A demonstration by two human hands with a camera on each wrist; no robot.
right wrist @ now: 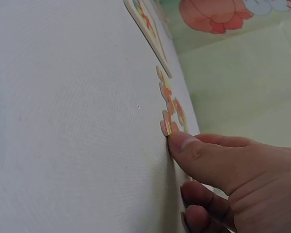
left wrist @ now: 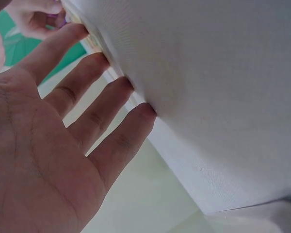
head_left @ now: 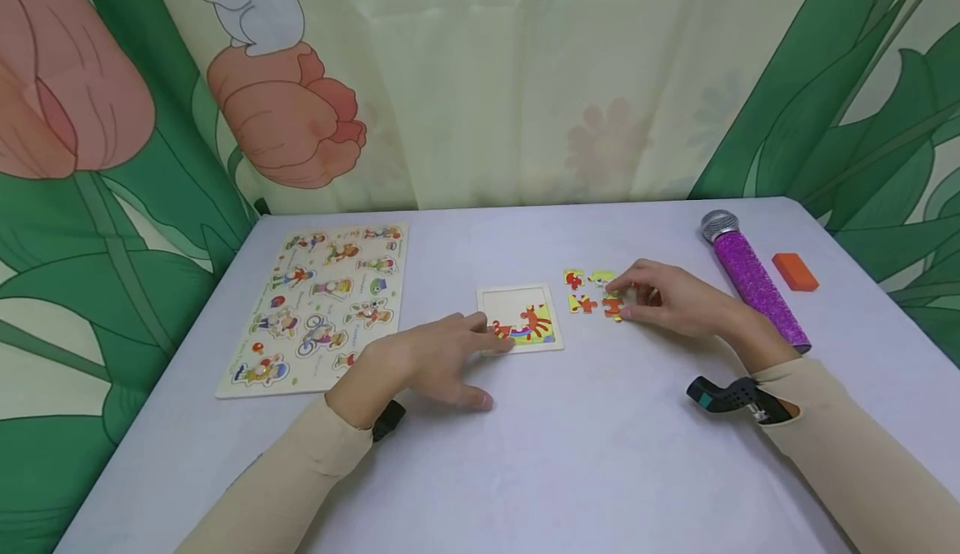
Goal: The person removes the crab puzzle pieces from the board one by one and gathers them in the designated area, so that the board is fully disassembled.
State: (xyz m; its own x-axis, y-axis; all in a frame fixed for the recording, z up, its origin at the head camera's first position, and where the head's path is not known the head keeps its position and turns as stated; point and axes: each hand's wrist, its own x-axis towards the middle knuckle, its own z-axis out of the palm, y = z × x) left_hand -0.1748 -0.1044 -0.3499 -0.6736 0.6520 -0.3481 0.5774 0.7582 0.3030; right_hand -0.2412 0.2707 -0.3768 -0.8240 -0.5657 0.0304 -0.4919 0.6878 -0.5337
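Note:
My left hand spreads its fingers over the near left corner of a small square puzzle tray, a fingertip resting at its edge. Several assembled pieces with a red animal on yellow fill the tray's lower part. In the left wrist view, the straight left fingers touch down along the table. Right of the tray lie several loose puzzle pieces. The right hand pinches the lower right puzzle piece between thumb and index finger. The right wrist view shows the thumb against that piece's edge, with the index fingertip partly hidden.
A large wooden picture board lies on the left of the white table. To the right are a purple glittery microphone and an orange block. A printed curtain hangs behind the table.

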